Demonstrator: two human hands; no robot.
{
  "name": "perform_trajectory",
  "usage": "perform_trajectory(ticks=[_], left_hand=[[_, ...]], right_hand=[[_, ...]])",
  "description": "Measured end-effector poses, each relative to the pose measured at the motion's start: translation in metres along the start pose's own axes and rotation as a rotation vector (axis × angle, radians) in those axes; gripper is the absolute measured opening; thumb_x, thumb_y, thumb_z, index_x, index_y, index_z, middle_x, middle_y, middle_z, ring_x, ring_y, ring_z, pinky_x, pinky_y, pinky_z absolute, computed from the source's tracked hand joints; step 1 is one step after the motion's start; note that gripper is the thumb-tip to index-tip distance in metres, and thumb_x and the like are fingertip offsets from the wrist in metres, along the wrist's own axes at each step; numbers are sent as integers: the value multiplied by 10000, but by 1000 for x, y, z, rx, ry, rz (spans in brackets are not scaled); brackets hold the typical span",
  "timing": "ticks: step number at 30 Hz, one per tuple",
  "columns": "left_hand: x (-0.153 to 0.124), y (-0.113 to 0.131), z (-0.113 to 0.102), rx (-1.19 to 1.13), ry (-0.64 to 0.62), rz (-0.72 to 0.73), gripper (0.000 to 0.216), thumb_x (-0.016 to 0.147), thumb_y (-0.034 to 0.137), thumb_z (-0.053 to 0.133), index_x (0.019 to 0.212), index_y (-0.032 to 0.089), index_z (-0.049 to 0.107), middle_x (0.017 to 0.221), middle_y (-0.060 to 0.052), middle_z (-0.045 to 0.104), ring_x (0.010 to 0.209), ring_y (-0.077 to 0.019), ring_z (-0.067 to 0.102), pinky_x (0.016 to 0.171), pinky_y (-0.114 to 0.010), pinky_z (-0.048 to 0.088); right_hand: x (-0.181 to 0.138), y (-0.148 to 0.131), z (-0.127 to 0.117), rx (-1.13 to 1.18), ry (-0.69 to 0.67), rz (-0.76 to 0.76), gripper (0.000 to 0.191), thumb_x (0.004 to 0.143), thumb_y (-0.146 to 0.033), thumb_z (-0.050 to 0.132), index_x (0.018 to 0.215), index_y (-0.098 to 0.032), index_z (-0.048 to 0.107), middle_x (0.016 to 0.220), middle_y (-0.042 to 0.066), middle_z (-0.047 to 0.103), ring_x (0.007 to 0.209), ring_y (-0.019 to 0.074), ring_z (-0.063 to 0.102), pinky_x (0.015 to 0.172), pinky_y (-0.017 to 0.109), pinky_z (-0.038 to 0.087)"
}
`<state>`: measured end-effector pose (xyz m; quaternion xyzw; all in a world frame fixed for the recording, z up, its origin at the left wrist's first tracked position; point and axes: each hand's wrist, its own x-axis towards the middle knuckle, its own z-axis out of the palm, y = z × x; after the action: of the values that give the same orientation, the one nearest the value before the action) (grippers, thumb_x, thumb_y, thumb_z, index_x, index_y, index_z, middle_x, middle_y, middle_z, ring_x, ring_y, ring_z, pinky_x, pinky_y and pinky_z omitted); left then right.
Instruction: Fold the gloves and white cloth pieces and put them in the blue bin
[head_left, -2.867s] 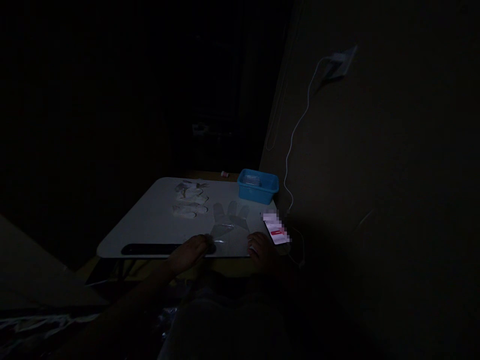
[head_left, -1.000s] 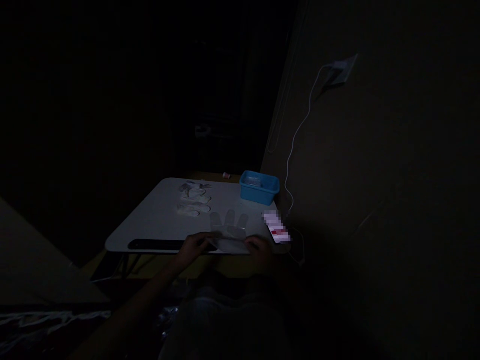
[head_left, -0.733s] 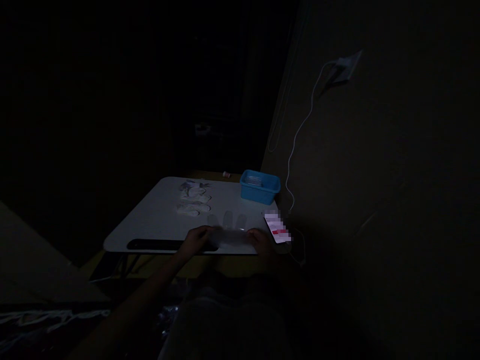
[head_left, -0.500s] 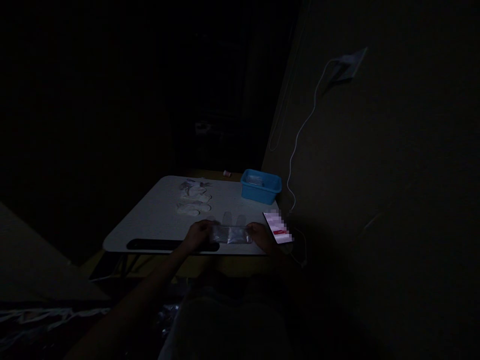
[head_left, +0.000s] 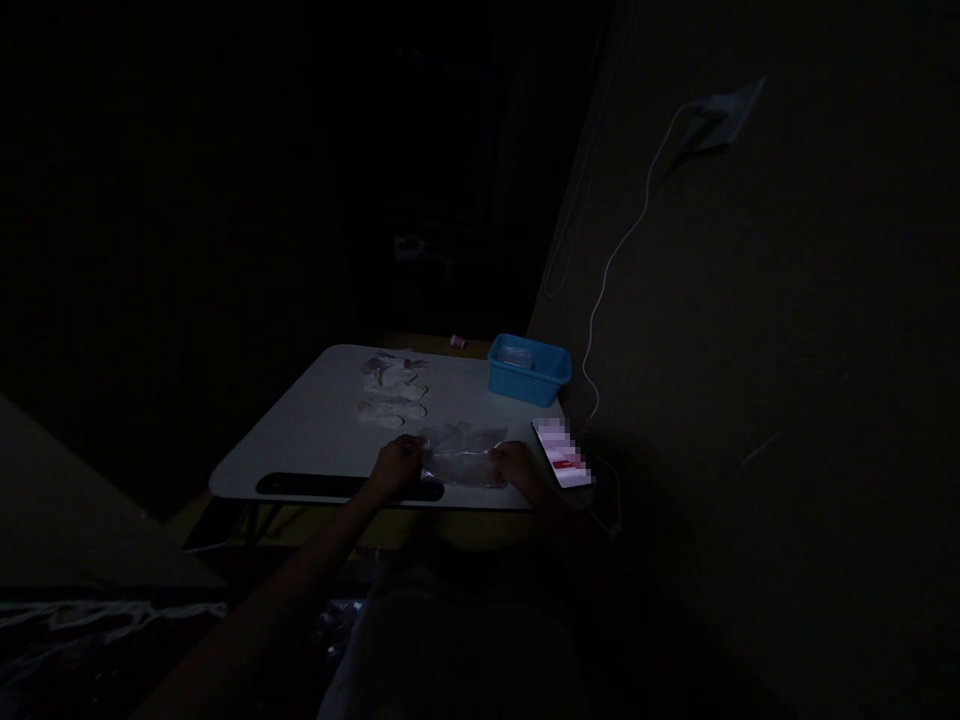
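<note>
The scene is very dark. A clear plastic glove, folded over on itself, lies near the front edge of a small white table. My left hand grips its left end and my right hand grips its right end, fingers closed on the film. Further back on the table lie several folded clear gloves in a short column.
A blue plastic tub stands at the table's back right corner. A lit phone lies at the right edge, with a white cable running up the wall to a socket. A dark strip lines the front edge.
The glove lay flat with fingers spread; both hands have folded it over from the near end towards the fingers, so it is now a shorter bundle. The camera view drifted slightly.
</note>
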<state>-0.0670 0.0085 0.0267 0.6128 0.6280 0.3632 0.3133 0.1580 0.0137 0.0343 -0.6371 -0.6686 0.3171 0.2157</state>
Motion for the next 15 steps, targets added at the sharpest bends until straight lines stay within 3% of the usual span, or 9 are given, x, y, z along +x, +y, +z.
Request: perform_trajectory(ticks=[5,10,15], left_hand=[[-5,-4,0,-118,-50,-3,372,668,343,494,986,154,525,591,12,613,497,-140,568,481,-239,424],[-11,-9,-6,-164,-46,60,537,536,255,602,1048,178,461,755,3,626,670,-157,610,605,-275,476],[-18,-11,-5,-90,-38,104,568,545,206,612,1086,190,439,844,-5,614,707,-140,603,675,-291,482]], right_hand=[[4,0,2,-89,18,21,389,829,-283,409,537,-136,619,510,49,637,504,115,584,534,189,393],[5,-2,2,-112,45,37,373,825,-272,417,552,-132,629,543,66,651,539,125,599,540,194,388],[1,-4,2,-69,69,22,323,816,-238,416,605,-130,635,590,49,668,536,109,602,498,170,382]])
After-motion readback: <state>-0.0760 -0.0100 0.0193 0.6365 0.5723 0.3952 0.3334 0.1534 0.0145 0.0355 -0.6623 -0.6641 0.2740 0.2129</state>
